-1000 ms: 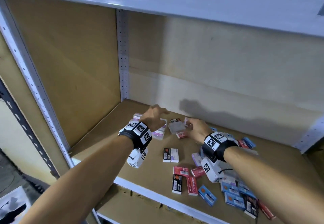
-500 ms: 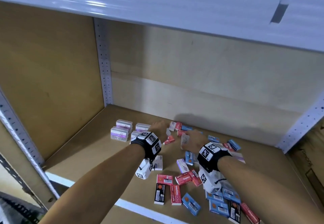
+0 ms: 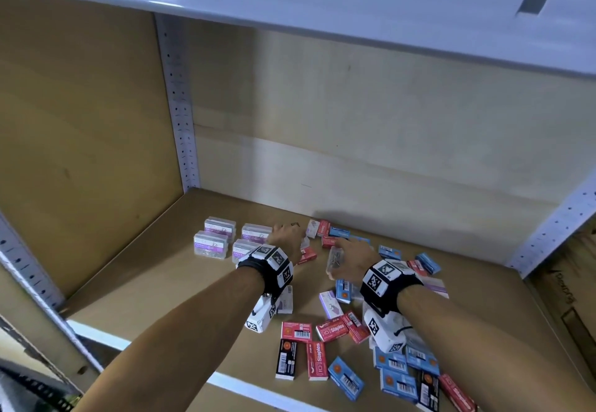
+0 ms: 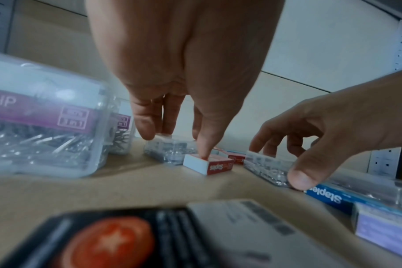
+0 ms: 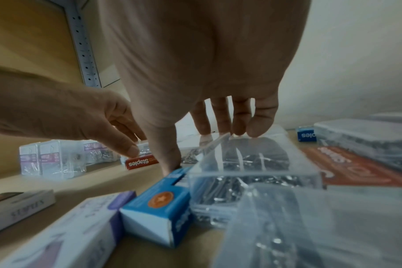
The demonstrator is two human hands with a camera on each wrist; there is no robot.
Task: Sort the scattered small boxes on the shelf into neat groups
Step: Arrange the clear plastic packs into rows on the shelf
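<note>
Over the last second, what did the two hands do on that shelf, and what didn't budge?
The left hand left the four purple-labelled clip boxes and moved right; its fingers now touch a small clear box beside a red staples box. The right hand took hold of a clear box of clips. The clip boxes stayed grouped at the left; the front staples boxes stayed scattered.

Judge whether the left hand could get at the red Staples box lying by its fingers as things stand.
Probably yes. The left hand already has a fingertip on the red Staples box; its top is uncovered, though a clear box sits tight behind it.
</note>
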